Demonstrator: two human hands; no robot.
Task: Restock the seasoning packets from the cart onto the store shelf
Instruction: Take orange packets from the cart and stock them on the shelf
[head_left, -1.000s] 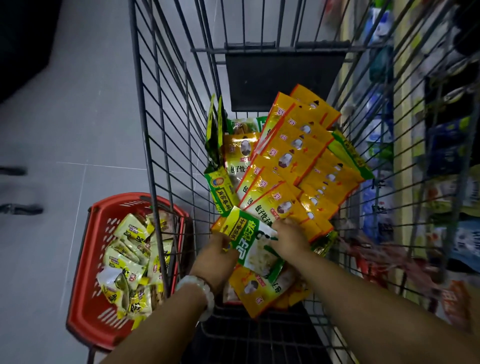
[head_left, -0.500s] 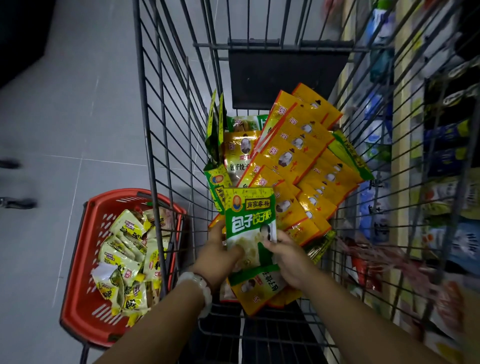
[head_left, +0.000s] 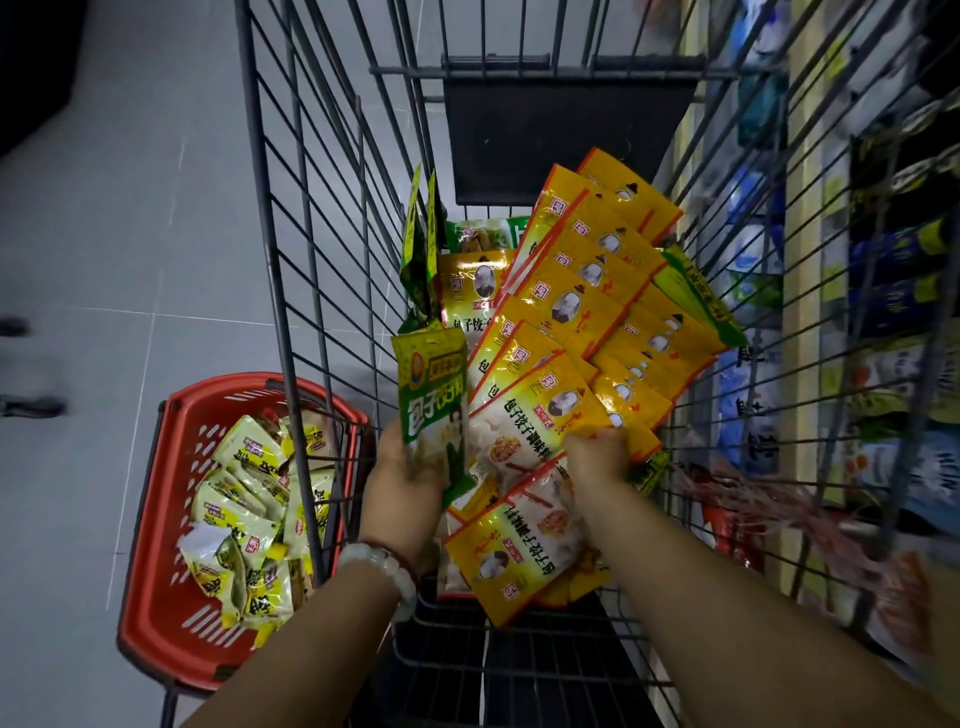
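Barely begun: the left hand (head_left: 402, 480) grips one green packet (head_left: 434, 402), the right hand (head_left: 597, 457) pinches yellow packets (head_left: 582, 312) (cart (head_left: 291, 291) well stocked), shelf (head_left: 800, 249) untouched.

I see a red basket (head_left: 156, 613) on the grey tiled floor (head_left: 130, 208), near left, holding pale yellow-green packets (head_left: 244, 525). Two dark shoe tips (head_left: 31, 405) at the left edge.

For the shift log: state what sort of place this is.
Most likely a grocery store aisle: a wire shopping cart full of seasoning packets, a red hand basket on the floor, and stocked shelves alongside.
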